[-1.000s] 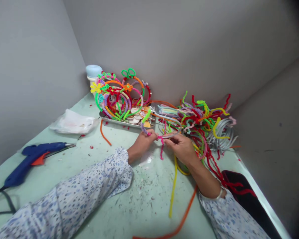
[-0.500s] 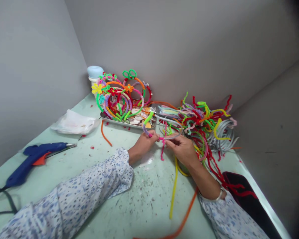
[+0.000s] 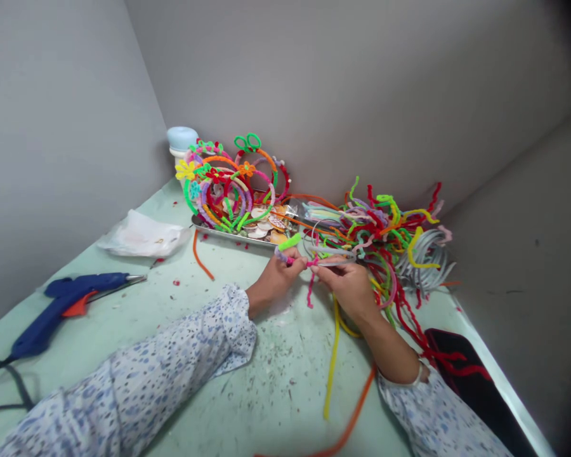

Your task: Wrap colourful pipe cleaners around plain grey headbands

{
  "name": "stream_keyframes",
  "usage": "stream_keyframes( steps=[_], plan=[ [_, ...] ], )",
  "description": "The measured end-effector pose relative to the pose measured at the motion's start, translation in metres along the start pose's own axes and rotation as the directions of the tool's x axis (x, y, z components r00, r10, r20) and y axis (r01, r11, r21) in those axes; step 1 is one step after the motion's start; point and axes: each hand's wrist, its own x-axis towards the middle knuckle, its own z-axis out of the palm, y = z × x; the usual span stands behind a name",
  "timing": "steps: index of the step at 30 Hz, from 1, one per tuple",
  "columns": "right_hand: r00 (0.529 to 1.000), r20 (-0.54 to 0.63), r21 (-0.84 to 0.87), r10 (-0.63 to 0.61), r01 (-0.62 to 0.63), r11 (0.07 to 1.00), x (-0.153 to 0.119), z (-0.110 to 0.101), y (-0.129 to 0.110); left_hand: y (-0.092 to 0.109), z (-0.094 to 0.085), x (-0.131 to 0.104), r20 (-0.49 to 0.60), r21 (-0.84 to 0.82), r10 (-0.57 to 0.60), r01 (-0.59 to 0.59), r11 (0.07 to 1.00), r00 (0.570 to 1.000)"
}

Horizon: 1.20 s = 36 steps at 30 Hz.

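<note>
Between my hands is a grey headband (image 3: pixel 330 252), partly wrapped with green, purple and pink pipe cleaner. My left hand (image 3: pixel 278 276) is closed around its wrapped end, fingers pinched near the pink part. A pink pipe cleaner (image 3: pixel 310 292) hangs down from the band between the two hands. My right hand (image 3: pixel 349 285) is closed, thumb and fingers pinching the band just right of the pink wrapping. Whether its fingertips also grip the pink pipe cleaner is hard to make out.
Finished headbands (image 3: pixel 238 190) stand in a metal tray (image 3: pixel 228 235) at the back. A pile of pipe cleaners (image 3: pixel 380 222) and bare grey headbands (image 3: pixel 426 260) lies right. A blue glue gun (image 3: pixel 71 298) and plastic bag (image 3: pixel 145 235) are left; a phone (image 3: pixel 476 387) is right.
The headband has turned in my hands: its green end has tipped lower and flatter to the right. Both hands stay at nearly the same place.
</note>
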Motion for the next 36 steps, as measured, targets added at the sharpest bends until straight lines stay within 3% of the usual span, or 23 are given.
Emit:
stream_keyframes(
  steps=[4, 10, 14, 20, 29, 36],
  plan=[
    [0.996, -0.003, 0.066, 0.095, -0.094, 0.993, -0.003, 0.002, -0.003, -0.001, 0.001, -0.004, 0.018, 0.025, 0.061, -0.062, 0.998, 0.998],
    [0.990, -0.013, 0.253, 0.141, -0.133, 0.958, -0.002, 0.010, 0.005, 0.001, 0.004, -0.012, -0.013, 0.154, 0.151, -0.147, 0.977, 0.988],
    [0.986, 0.050, 0.203, 0.161, -0.167, 0.965, -0.003, 0.012, 0.004, 0.003, 0.004, -0.010, -0.052, 0.105, 0.115, -0.109, 0.988, 0.992],
    [0.999, -0.034, 0.113, -0.026, 0.029, 0.993, -0.003, 0.012, 0.005, -0.001, 0.001, -0.002, -0.122, 0.039, 0.006, -0.001, 0.999, 0.993],
    [0.986, 0.111, 0.126, -0.124, 0.110, 0.986, 0.000, 0.004, 0.005, -0.008, -0.001, -0.001, -0.014, -0.076, -0.067, 0.066, 0.995, 0.998],
    [0.971, 0.091, -0.008, -0.222, 0.224, 0.975, 0.003, 0.000, 0.005, -0.005, -0.001, -0.001, -0.003, -0.074, -0.072, 0.072, 0.995, 0.997]
  ],
)
